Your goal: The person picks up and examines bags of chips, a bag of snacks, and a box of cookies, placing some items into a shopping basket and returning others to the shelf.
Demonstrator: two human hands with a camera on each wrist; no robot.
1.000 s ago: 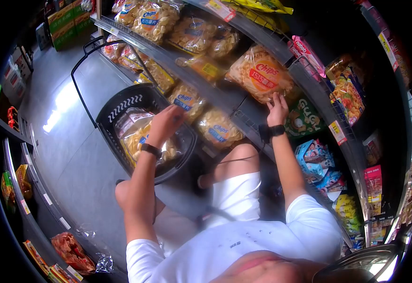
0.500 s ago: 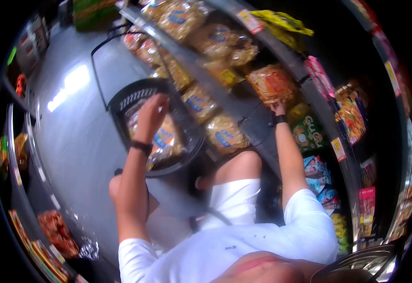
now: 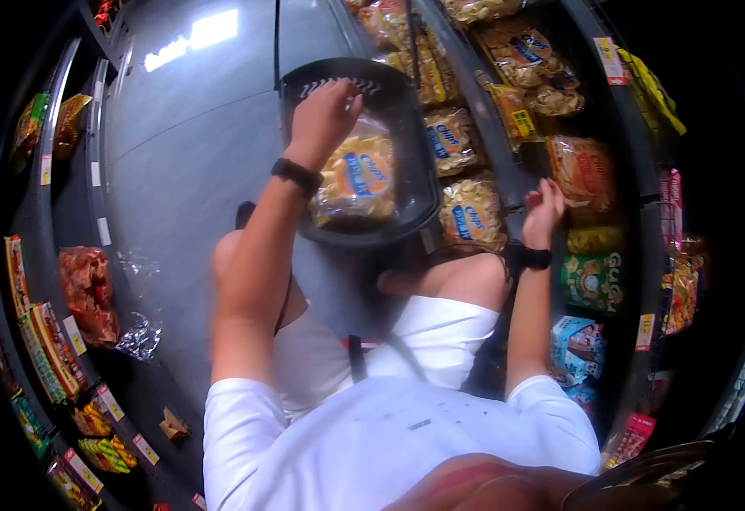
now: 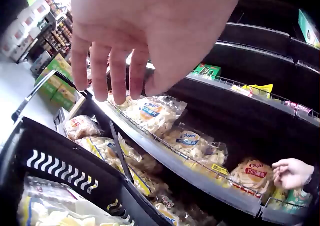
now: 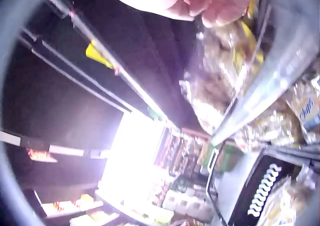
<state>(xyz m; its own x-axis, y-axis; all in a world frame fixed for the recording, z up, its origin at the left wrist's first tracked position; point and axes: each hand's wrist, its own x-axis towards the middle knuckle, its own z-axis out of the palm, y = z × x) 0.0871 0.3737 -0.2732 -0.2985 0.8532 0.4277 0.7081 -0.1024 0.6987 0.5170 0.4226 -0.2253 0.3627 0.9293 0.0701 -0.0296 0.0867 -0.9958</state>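
A black basket [image 3: 423, 183] stands on the floor with a blue-label chips bag [image 3: 357, 180] inside. Above its far end hangs the left hand [image 3: 328, 119]; in the left wrist view this hand [image 4: 150, 40] holds nothing, its fingers loosely bent. The right hand [image 3: 544, 213] is raised at the shelf edge, just beside an orange-label chips bag [image 3: 583, 173] lying on the shelf. Its fingers are slightly bent and empty; in the right wrist view the hand [image 5: 215, 0] shows at the top.
More chips bags [image 3: 472, 211] fill the low shelf right of the basket. A green snack bag [image 3: 592, 281] and blue packs [image 3: 577, 349] lie near the right forearm. Another shelf with a red-brown pack [image 3: 89, 294] runs along the left.
The head view has turned, so basket and shelves appear shifted. The right hand, earlier at the orange-label bag's lower edge, is now apart from it. The left hand stays over the basket.
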